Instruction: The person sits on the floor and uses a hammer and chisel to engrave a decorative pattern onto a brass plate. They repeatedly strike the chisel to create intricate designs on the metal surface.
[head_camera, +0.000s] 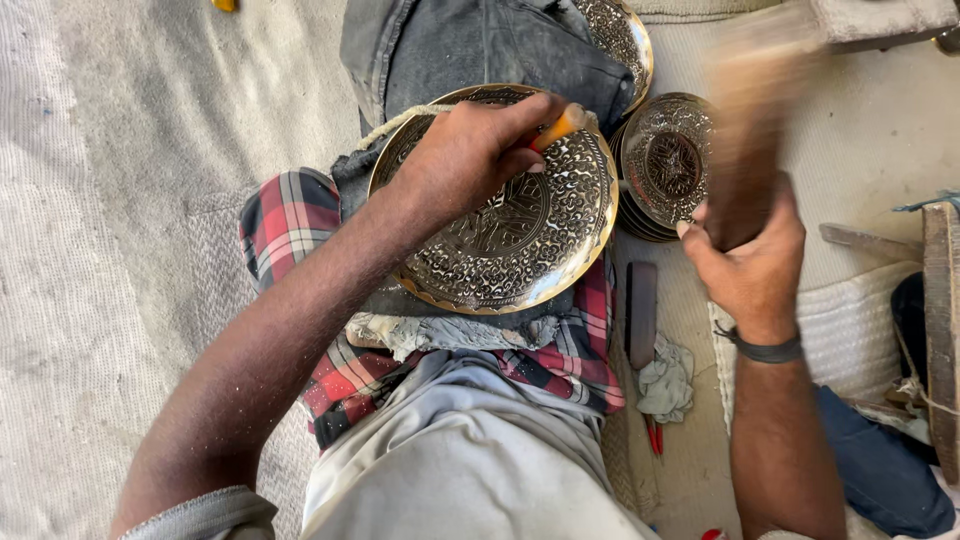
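Left hand (470, 150) rests on top of the big engraved plate (500, 235), fingers curled tight round a thin tool w/ an orange tip (558, 128) — tip sticks out between thumb & fingers, pointing up-right over the plate's upper rim. Right hand (750, 255) is off to the right, fist closed round a wooden mallet (748, 130) that stands up from the grip; its upper part is blurred, so shape of the head can't be told. Dark band (765, 350) on the right wrist. Plate is round, dark w/ dense raised scroll pattern & a brass-coloured edge, lying tilted on the person's lap, on a red-black-white checked cloth (290, 215) w/ a pale rag (440, 330) tucked under its near edge. Grey denim cloth (470, 45) lies beyond the plate, touching its far rim. Just right of the plate, a stack of smaller engraved plates (665, 165) — close to the big one, b/w it & the mallet; another plate's edge (625, 35) peeks from under the denim. Near the right forearm on the floor: a dark flat bar (642, 315), a crumpled light rag (668, 380), sth w/ red handles (652, 435) partly hidden. Woven pale mat (130, 200) covers the floor at left. Wooden piece (940, 330) at the right edge.
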